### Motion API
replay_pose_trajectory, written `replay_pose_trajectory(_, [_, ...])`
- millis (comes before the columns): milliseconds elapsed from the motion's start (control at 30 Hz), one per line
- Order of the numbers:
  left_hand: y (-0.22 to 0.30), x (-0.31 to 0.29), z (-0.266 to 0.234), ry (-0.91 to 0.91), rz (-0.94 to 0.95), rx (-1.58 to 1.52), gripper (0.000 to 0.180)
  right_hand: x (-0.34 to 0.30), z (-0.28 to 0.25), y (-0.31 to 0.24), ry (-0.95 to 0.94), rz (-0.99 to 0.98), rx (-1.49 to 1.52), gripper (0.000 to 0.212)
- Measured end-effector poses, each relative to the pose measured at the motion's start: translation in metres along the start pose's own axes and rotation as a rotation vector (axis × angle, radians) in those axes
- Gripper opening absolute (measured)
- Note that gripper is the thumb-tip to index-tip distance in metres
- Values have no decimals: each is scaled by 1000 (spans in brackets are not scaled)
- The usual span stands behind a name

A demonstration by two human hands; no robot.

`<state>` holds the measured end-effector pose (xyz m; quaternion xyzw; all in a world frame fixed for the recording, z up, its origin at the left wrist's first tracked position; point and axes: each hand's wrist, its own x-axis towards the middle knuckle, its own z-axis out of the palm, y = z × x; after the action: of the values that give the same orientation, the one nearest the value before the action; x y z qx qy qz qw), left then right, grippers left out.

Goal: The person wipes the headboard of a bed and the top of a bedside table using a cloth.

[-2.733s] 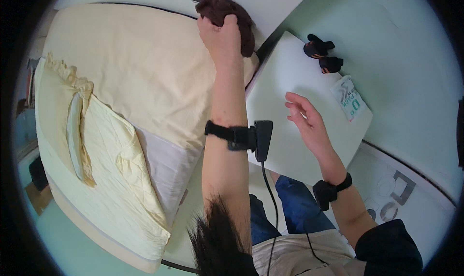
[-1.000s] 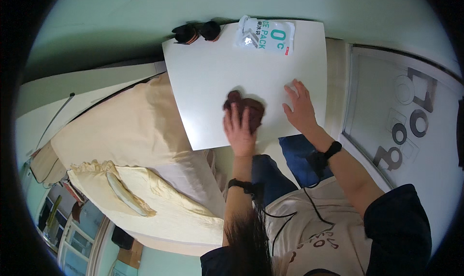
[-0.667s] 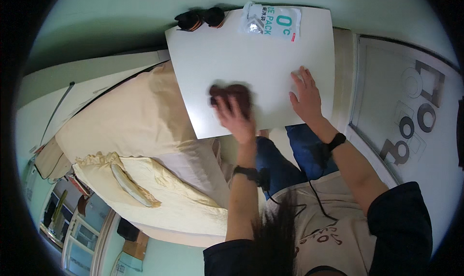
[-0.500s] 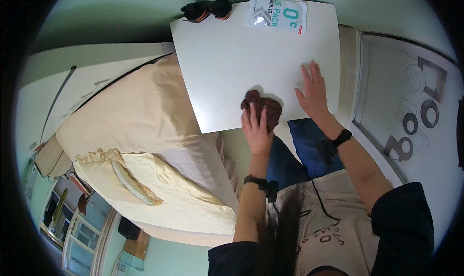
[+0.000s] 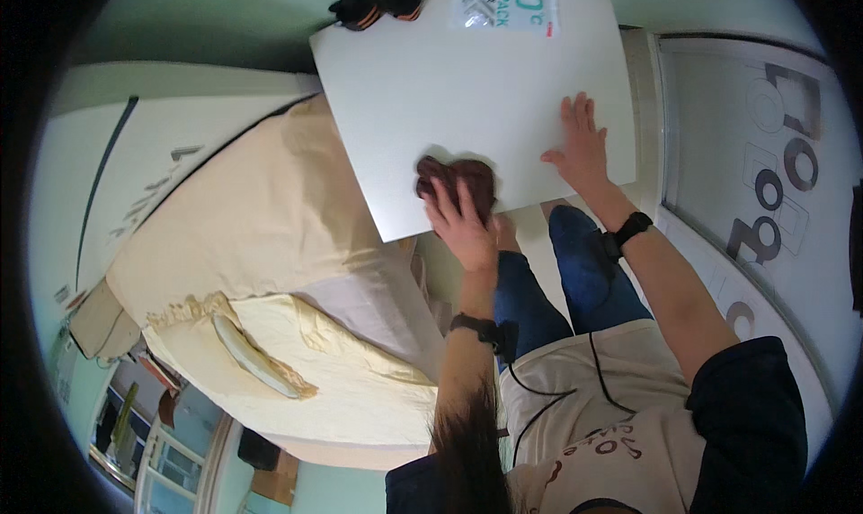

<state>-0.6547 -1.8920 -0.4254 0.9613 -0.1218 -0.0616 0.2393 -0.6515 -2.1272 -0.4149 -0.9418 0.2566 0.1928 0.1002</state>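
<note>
A dark brown cloth (image 5: 449,174) lies bunched on a white square tabletop (image 5: 458,82), close to its near edge. My left hand (image 5: 463,222) presses on top of the cloth, fingers spread over it. My right hand (image 5: 580,150) rests flat on the tabletop near its right corner, fingers apart, holding nothing. Both wrists wear black bands.
A bed with a cream cover (image 5: 261,244) and a yellow frilled sheet (image 5: 297,379) lies to the left. A flat printed packet (image 5: 508,3) and a black and orange object (image 5: 373,6) sit at the table's far edge. A patterned mat (image 5: 764,181) lies to the right.
My left hand has brought the cloth from the bed onto the tabletop and slid it back and forth near the near edge. My right hand has stayed flat on the table.
</note>
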Motion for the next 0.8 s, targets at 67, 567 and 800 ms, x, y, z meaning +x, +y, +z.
replay_pose_trajectory(67, [13, -6, 6, -31, 74, 7, 74, 0, -3, -6, -19, 8, -19, 105])
replay_pose_trajectory(567, [132, 12, 79, -149, 220, -65, 67, -8, -29, 57, 160, -155, 436, 57])
replay_pose_trajectory(800, [240, 90, 125, -120, 267, -62, 68, -27, -15, 154, 244, 62, 621, 41])
